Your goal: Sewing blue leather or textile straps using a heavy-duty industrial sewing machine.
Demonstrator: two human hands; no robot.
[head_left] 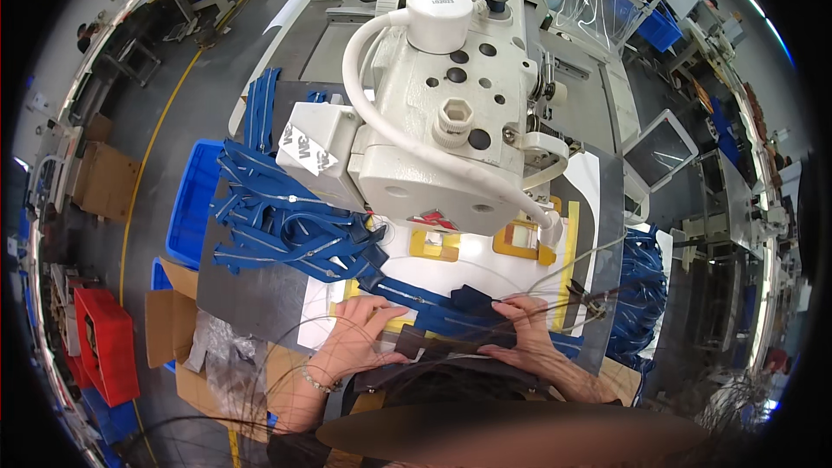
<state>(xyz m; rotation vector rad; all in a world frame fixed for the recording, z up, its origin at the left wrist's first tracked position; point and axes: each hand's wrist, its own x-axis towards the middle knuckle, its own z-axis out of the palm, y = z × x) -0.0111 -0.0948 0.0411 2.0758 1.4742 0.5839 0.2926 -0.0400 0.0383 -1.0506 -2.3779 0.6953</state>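
Note:
A long blue zipper strip lies across the white work plate in front of the sewing machine head. My left hand rests near the strip, fingers stretched and thumb apart, beside a small dark square piece. On the strip's other side, my right hand is spread, with its fingertips at a dark blue fabric piece and its thumb lower down. Hair partly covers the right hand. Two yellow-edged clamp frames sit under the machine head.
Tangled blue zipper strips heap on the table's left. Another blue bundle hangs at the right. Blue bins, an open cardboard box and a red crate stand to the left. A dark screen is at right.

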